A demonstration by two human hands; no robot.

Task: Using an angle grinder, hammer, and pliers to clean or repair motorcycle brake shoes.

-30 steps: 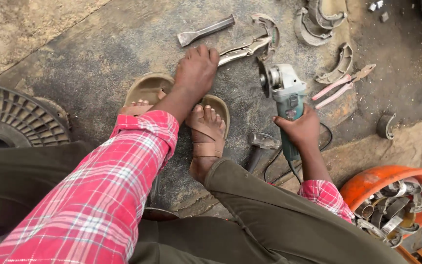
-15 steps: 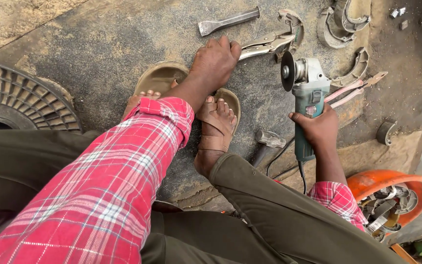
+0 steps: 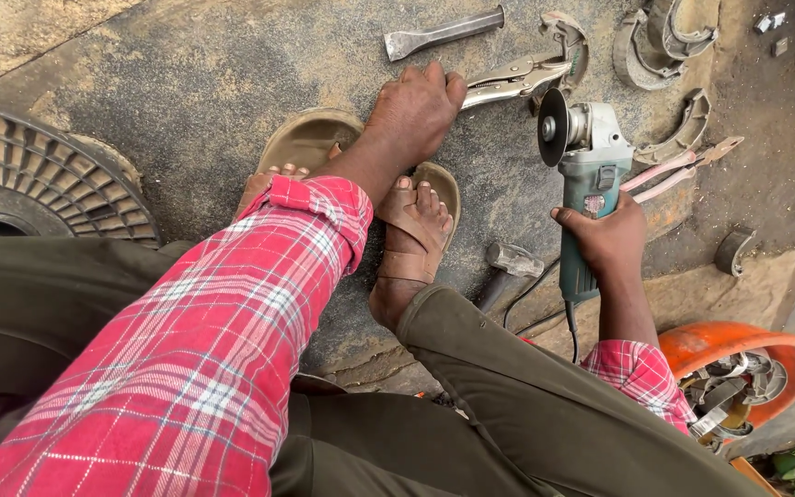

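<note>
My left hand (image 3: 411,115) reaches forward over my sandalled feet (image 3: 416,225) and presses down on the gritty ground. Its fingers close over the handle ends of silver locking pliers (image 3: 517,75). The pliers' jaws clamp a curved metal brake shoe (image 3: 570,41). My right hand (image 3: 604,235) grips the green body of an angle grinder (image 3: 591,152), held just right of the pliers. The grinder's dark disc (image 3: 554,115) faces left toward the pliers and is apart from them. Its cable runs down past my knee.
A steel chisel (image 3: 443,32) lies beyond the left hand. More brake shoes (image 3: 687,129) and pink-handled pliers (image 3: 683,166) lie to the right. A hammer (image 3: 512,262) rests by my right foot. An orange bowl (image 3: 692,345) holds metal parts. A finned round disc (image 3: 20,175) sits at left.
The view has drifted, so everything sits further right and higher in frame. Both hands keep their hold and their places relative to the pliers and grinder.
</note>
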